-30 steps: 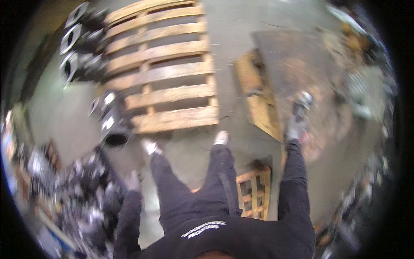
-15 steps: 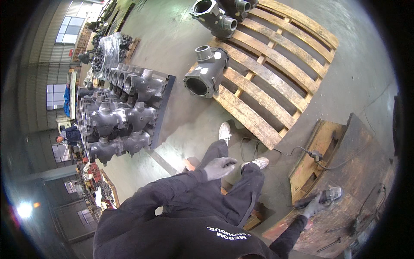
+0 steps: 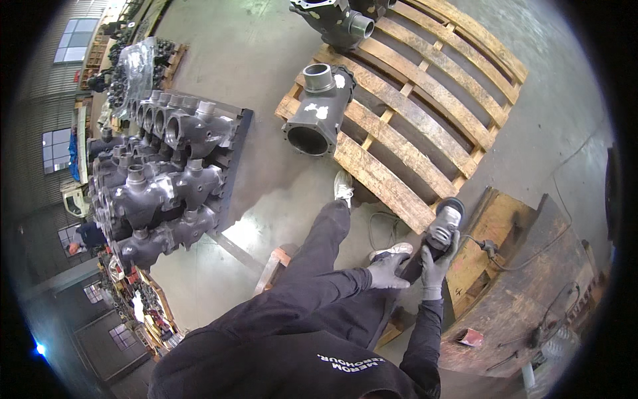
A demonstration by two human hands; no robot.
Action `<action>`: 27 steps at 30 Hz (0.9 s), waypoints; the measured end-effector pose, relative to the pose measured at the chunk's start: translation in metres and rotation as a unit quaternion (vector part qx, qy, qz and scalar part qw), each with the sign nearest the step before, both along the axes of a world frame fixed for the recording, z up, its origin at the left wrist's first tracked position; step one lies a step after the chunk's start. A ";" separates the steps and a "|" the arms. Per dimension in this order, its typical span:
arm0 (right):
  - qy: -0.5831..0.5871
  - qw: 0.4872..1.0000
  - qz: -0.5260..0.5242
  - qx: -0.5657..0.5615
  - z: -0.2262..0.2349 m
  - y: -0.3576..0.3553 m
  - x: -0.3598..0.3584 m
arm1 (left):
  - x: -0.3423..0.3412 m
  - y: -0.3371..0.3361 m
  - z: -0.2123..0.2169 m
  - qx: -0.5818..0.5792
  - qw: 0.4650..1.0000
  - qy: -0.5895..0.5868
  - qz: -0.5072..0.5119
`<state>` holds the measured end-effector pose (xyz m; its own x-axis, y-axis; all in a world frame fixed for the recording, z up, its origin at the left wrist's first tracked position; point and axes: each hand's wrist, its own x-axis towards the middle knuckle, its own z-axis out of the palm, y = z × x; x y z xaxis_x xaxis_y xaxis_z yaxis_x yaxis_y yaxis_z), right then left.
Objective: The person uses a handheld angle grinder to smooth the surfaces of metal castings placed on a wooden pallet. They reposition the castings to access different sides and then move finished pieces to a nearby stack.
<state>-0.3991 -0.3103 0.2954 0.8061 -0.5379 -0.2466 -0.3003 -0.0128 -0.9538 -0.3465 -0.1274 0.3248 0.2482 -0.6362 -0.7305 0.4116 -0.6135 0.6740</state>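
Observation:
An angle grinder (image 3: 441, 233) with a grey metal head, a dark round disc and a dark body is in my right hand (image 3: 436, 267). The gloved fingers close around it, and its disc points away from me beside the pallet's near corner. My left hand (image 3: 387, 272), also in a grey glove, is at the rear end of the grinder's dark body. Its thumb and fingers are spread apart there; whether they touch the body I cannot tell.
A wooden pallet (image 3: 412, 100) ahead carries a dark cast-metal housing (image 3: 319, 110) and further castings (image 3: 332, 23). Many similar castings (image 3: 143, 193) stand stacked at left. At right is a wooden workbench (image 3: 512, 299) with a cable plug (image 3: 488, 246) and a small red piece (image 3: 472, 337).
My right hand has lifted the grinder off the workbench and brought it left, in front of me. My left hand has moved right and nearer to me, to the grinder's rear end.

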 end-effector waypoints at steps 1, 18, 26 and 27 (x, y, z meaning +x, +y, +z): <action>0.000 1.000 0.016 0.022 0.003 0.015 0.017 | 0.015 0.008 -0.001 0.006 0.998 0.058 0.018; 0.133 0.982 0.094 -0.093 0.024 0.161 0.268 | 0.169 0.095 -0.017 0.016 0.970 -0.092 0.223; 0.153 0.975 0.051 -0.154 0.019 0.178 0.329 | 0.241 0.114 0.008 0.095 0.975 -0.133 0.150; 0.154 0.978 0.020 -0.141 0.013 0.177 0.336 | 0.249 0.114 0.008 0.104 0.976 -0.137 0.136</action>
